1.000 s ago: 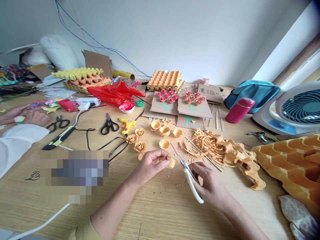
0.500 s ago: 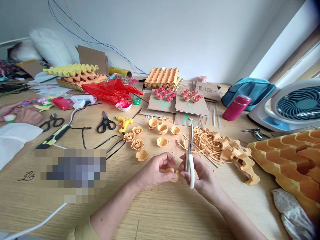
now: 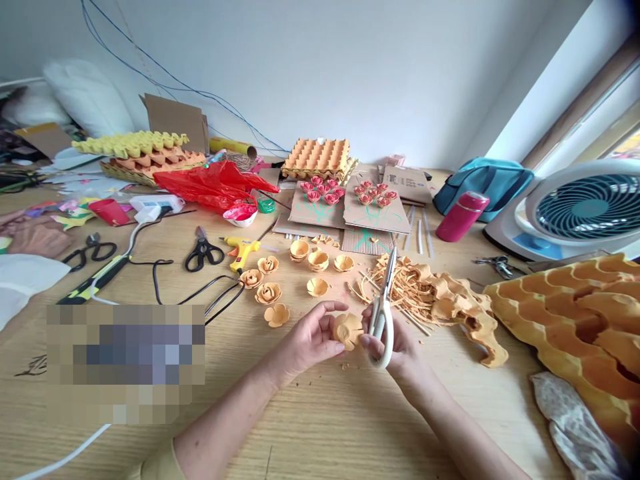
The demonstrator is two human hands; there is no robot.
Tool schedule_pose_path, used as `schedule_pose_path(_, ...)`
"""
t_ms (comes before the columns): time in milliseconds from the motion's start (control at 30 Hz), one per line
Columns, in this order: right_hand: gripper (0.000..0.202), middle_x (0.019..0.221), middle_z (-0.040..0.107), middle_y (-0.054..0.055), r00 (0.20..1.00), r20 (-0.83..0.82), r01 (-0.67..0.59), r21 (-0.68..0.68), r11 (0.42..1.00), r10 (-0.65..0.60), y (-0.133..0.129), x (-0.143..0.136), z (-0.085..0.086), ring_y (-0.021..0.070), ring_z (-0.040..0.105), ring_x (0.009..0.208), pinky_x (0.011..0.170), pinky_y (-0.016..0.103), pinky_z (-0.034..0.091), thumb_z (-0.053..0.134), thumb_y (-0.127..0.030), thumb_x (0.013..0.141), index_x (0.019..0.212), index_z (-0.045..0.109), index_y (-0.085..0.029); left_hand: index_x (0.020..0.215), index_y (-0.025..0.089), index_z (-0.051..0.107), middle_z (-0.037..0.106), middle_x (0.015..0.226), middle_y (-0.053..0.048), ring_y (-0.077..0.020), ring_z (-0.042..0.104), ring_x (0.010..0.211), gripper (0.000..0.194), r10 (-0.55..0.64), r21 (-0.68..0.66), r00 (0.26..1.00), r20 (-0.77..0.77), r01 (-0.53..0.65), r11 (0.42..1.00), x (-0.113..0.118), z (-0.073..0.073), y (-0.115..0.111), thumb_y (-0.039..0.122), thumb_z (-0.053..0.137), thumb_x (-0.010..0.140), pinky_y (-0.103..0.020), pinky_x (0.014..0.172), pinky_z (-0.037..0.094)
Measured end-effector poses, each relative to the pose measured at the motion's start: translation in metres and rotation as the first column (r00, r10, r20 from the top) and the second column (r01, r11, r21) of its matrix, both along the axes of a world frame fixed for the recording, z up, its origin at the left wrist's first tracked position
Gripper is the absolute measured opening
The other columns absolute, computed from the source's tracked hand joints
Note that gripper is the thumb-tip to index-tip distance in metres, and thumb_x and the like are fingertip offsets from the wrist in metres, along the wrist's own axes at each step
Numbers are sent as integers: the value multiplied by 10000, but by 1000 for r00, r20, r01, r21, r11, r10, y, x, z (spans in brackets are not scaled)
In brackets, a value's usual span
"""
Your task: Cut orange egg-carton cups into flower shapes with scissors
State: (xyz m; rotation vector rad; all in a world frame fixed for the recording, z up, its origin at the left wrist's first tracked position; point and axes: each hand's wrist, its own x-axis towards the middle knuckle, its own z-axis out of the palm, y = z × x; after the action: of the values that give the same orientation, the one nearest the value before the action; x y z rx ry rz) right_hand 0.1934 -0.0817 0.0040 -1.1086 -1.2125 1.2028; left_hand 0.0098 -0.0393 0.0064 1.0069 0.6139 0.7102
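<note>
Between the thumb and fingers of my left hand [image 3: 311,339] is an orange egg-carton flower [image 3: 347,331], its rounded petals facing me. My right hand [image 3: 403,347] holds white-handled scissors [image 3: 384,328], blades together and pointing up and away. The right thumb tip is at the flower's right edge; whether it presses on it I cannot tell. Beyond my hands lie several cut carton cups [image 3: 318,287] and rolled carton roses [image 3: 269,293]. A flat petalled piece [image 3: 277,315] lies nearest my left hand.
Carton scraps [image 3: 413,290] lie beyond my right hand, and a large egg tray [image 3: 565,313] is at the right. Left are a yellow glue gun [image 3: 241,252], black scissors [image 3: 204,250] and cables. Red flowers on cardboard [image 3: 320,210], a pink bottle [image 3: 463,217] and a fan [image 3: 595,207] stand farther back.
The carton flower has turned so its petals now show toward me. The scissors have tilted, their tips leaning right. The whole view has shifted slightly.
</note>
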Motion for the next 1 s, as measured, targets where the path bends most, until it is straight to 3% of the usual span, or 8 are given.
schedule_pose_path(100, 383, 845, 549, -13, 999, 10, 46, 29, 999, -46, -3, -2, -6, 140, 496, 698, 609, 261, 448, 759, -464, 806, 1032, 540, -246, 1201, 205, 578, 662, 994, -41, -120, 581, 835, 579, 27, -141, 995, 93, -14, 990, -1, 1, 1, 239, 849, 691, -232, 717, 452)
schedule_pose_path(200, 351, 898, 549, -14, 995, 50, 78, 82, 994, -83, -6, -4, -13, 152, 510, 783, 671, 260, 442, 762, -380, 827, 1063, 532, -260, 1067, 160, 677, 660, 1028, -57, -102, 571, 839, 466, 36, -289, 985, 170, 15, 957, 2, -6, 0, 230, 883, 656, -199, 701, 441)
schedule_pose_path(367, 309, 915, 557, -9, 990, 127, 37, 137, 990, -55, -9, -7, -18, 165, 514, 825, 703, 268, 442, 749, -303, 849, 1072, 539, -263, 989, 105, 746, 670, 942, -70, -94, 559, 786, 360, -4, -321, 976, 220, 76, 944, 8, -15, -4, 242, 872, 681, -185, 677, 438)
schedule_pose_path(567, 272, 865, 555, -2, 998, 57, -42, 76, 996, 38, -8, -7, -3, 151, 487, 743, 647, 266, 423, 677, -439, 899, 1023, 546, -235, 950, 124, 752, 694, 934, -61, -108, 595, 813, 300, 161, -322, 966, 204, -89, 943, 3, -16, 0, 236, 862, 695, -222, 748, 488)
schedule_pose_path(700, 375, 739, 510, -21, 992, 29, -124, 22, 992, 124, -11, -3, 3, 140, 432, 649, 591, 266, 381, 566, -584, 923, 962, 540, -213, 884, 144, 742, 654, 792, 0, -76, 579, 715, 258, 302, -363, 920, 249, -200, 910, 1, -15, 3, 207, 875, 672, -199, 665, 505)
schedule_pose_path(833, 443, 757, 503, -7, 955, 246, -174, 18, 985, 165, -12, -1, 0, 158, 434, 679, 628, 293, 376, 543, -643, 900, 885, 530, -201, 820, 145, 718, 616, 710, 27, -61, 577, 676, 162, 351, -381, 874, 336, -215, 899, 2, -12, 3, 167, 841, 718, -181, 641, 524)
schedule_pose_path(1000, 375, 779, 534, 20, 842, 507, -219, 11, 976, 183, -12, -5, -2, 202, 456, 762, 724, 343, 386, 513, -562, 931, 817, 495, -205, 786, 131, 704, 646, 719, 14, -58, 608, 693, 167, 395, -411, 829, 396, -224, 884, 3, -6, 2, 161, 848, 708, -174, 701, 559)
